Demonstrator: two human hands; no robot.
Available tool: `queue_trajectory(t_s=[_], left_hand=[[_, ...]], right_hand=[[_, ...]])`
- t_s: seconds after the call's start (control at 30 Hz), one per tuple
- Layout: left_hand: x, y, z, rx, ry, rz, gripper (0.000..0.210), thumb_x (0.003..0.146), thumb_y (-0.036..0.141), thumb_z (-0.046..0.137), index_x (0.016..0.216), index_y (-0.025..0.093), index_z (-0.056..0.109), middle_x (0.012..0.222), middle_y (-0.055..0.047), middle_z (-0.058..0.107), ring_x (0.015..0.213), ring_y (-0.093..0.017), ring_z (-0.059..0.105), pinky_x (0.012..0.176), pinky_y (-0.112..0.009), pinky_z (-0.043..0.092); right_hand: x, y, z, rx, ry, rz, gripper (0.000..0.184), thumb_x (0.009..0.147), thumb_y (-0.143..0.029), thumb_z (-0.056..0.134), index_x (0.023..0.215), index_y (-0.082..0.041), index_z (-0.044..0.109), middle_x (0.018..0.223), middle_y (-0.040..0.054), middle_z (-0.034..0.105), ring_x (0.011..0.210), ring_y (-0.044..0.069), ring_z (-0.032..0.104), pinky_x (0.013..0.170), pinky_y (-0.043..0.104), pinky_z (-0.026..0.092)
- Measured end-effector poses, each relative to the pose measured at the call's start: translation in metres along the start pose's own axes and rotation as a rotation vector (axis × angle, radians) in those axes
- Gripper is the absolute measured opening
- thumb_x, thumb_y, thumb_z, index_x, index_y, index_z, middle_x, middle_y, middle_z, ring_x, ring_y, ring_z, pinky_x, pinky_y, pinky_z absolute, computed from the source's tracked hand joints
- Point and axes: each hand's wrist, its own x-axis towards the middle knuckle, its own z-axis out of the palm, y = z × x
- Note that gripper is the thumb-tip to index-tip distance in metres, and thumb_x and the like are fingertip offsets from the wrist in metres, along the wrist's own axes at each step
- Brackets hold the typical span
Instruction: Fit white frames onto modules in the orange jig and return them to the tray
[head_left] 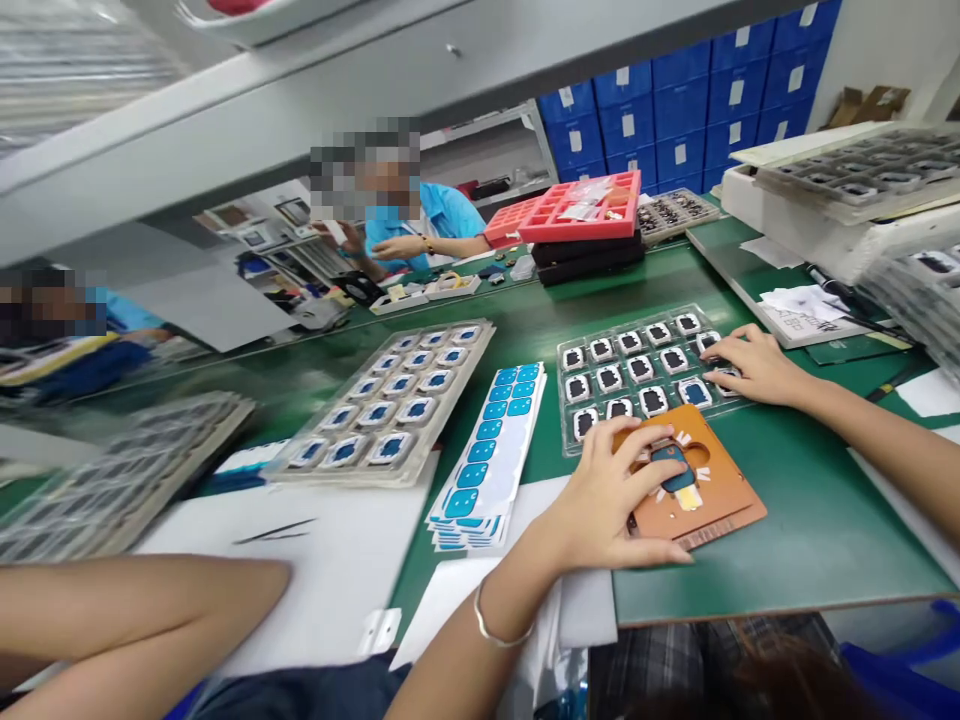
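My left hand (611, 495) lies spread over an orange fixture plate (731, 500), thumb along its near edge. A fingertip touches the dark blue rounded piece (673, 468) set in the plate, with white tabs around it and a pale yellow tab below. My right hand (765, 368) reaches over the right end of a clear plastic tray (561, 400). Its fingers are apart and touch the tray's end pockets; they partly hide the parts there. The tray holds rows of white-framed black parts (640, 369); one part (694, 392) near my right hand shows blue.
Left of the fixture lies a stack of blue sticker sheets (487, 440), then a tray of blue-faced parts (390, 410). Tweezers (274, 531) rest on white paper. Red trays (581, 205) stand at the back. Another person's forearm (135, 600) is at lower left; a co-worker (431, 220) sits opposite.
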Motion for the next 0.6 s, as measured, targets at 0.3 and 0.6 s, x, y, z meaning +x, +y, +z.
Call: queue_trajectory(t_s=[0.3, 0.6], left_hand=[[-0.001, -0.004, -0.003, -0.064, 0.082, 0.135, 0.061, 0.079, 0.049, 0.068, 0.131, 0.021, 0.053, 0.128, -0.013, 0.056, 0.118, -0.031, 0.043, 0.097, -0.052, 0.044], [0.0, -0.007, -0.003, -0.111, 0.061, 0.097, 0.057, 0.078, 0.057, 0.068, 0.121, 0.02, 0.061, 0.115, -0.011, 0.064, 0.108, -0.028, 0.047, 0.093, -0.046, 0.045]], right_hand=[[0.002, 0.006, -0.005, 0.121, 0.241, -0.048, 0.033, 0.093, -0.045, 0.047, 0.096, -0.025, 0.073, 0.103, 0.0082, 0.073, 0.103, 0.032, 0.056, 0.094, 0.055, 0.04], [-0.034, -0.08, -0.021, 0.906, 0.21, -0.097, 0.027, 0.087, -0.046, 0.068, 0.1, -0.022, 0.067, 0.096, 0.0052, 0.071, 0.085, 0.02, 0.068, 0.076, 0.034, 0.057]])
